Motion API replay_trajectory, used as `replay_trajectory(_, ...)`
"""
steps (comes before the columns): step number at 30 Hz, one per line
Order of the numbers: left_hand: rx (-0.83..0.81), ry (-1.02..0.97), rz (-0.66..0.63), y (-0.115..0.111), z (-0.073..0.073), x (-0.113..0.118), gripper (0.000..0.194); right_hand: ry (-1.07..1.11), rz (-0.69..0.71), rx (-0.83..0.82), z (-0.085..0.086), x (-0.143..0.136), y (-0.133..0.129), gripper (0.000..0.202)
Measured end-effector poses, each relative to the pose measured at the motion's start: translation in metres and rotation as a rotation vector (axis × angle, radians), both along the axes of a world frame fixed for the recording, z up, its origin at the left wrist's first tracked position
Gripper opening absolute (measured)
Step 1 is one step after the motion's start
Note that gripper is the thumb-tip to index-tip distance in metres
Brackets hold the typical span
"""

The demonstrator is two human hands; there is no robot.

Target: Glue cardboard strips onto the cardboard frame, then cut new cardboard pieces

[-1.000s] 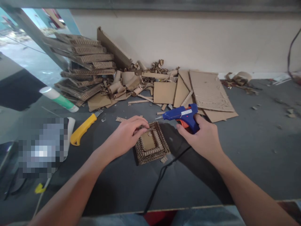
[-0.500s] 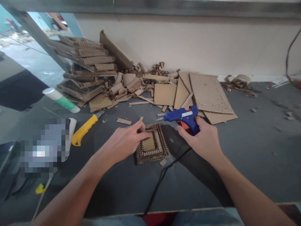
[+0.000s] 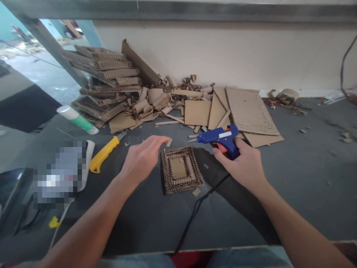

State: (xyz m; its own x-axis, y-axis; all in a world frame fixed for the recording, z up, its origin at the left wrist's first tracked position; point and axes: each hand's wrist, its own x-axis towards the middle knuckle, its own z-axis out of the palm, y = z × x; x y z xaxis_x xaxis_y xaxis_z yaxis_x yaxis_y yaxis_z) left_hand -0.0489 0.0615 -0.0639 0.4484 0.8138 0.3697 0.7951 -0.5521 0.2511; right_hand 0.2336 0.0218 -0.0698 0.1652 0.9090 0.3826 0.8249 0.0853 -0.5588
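The landmark is the rectangular brown corrugated-cardboard piece (image 3: 197, 171), built of nested ridged borders around a flat tan centre; it lies flat on the dark grey tabletop (image 3: 301, 193), between the two hands, with neither touching it.

The left hand (image 3: 143, 158) is just to the left of the cardboard piece, back upward, its fingers drawn together and stretched out past the far left corner. The fingertips reach a small ridged tan cardboard scrap (image 3: 169, 142) just beyond the piece's far edge; whether they pinch it or only meet it cannot be told, since the thumb is mostly hidden.

The right hand (image 3: 241, 160), to the right of the cardboard piece, is wrapped around the handle of a blue plastic glue gun with an orange trigger (image 3: 219, 137), its thumb near the trigger. The gun's pointed metal nozzle (image 3: 193, 140) faces left, near the piece's far right corner. A thin black cable (image 3: 192, 219) passes the near right side of the piece, where another small tan scrap (image 3: 196, 191) lies close to the corner.

Well left of the piece, beyond the left hand, lies a yellow-handled cutter (image 3: 104, 153). Behind the piece are loose brown cardboard offcuts (image 3: 153, 98).
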Motion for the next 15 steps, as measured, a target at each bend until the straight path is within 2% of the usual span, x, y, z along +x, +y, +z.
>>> replay_trajectory(3, -0.018, -0.035, 0.218, 0.007, 0.0, -0.006, 0.03, 0.017, 0.033, 0.019, 0.001, 0.0, -0.001, 0.03)
replay_trajectory(5, -0.044, 0.0, 0.258, 0.011, 0.0, -0.009, 0.029, 0.02, 0.076, 0.032, 0.002, -0.001, -0.002, 0.032)
replay_trajectory(9, -0.082, 0.062, 0.136, 0.017, -0.001, -0.013, 0.03, -0.011, 0.146, 0.06, 0.0, -0.002, -0.003, 0.035)
replay_trajectory(12, -0.131, 0.087, 0.051, 0.019, -0.003, -0.015, 0.032, -0.03, 0.142, 0.08, -0.001, -0.003, -0.002, 0.034)
replay_trajectory(15, -0.172, 0.143, 0.02, 0.021, -0.007, -0.015, 0.037, -0.04, 0.134, 0.09, -0.002, -0.001, -0.001, 0.034)
